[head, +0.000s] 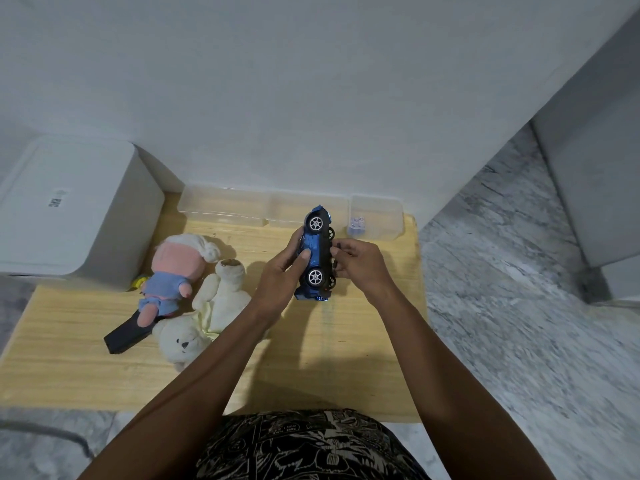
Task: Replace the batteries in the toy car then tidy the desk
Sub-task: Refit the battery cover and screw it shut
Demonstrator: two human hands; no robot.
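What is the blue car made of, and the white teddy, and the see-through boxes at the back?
The blue toy car looks like glossy hard plastic, perhaps partly metal: its body shines. The white teddy bear looks like soft plush fabric, fuzzy and floppy. The clear boxes look like thin transparent plastic; the desk shows through.

light: I read it dim, cool, flat | shadows: soft ones fall toward me from the forearms onto the pale wooden desk top [363, 341]; another beside the white plastic lidded bin [79, 206] | glare: none I can spot | blur: grey marbled floor [512, 306] smears rightward | distortion: wide-angle bending at the edges
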